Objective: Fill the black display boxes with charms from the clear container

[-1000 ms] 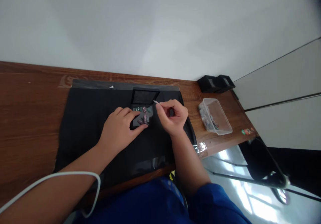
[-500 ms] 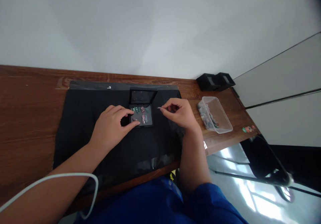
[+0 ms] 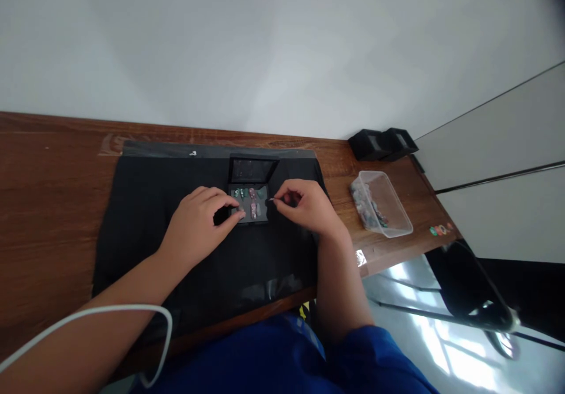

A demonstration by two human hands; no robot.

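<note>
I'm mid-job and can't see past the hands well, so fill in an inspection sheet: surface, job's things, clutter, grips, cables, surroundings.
Surface: black mat on a wood-look table.
Job's things: small black case, lid raised, holding green pieces and pink pieces.
Clutter: clear tub with small pieces, right of the mat; two black boxes beyond it.
Left grip: fingertips at the case's near-left part; whether they pinch anything is unclear.
Right grip: pinches a small slim item by the case's right edge.
Cables: white cable across the left forearm.
Surroundings: pale wall behind the table.
</note>
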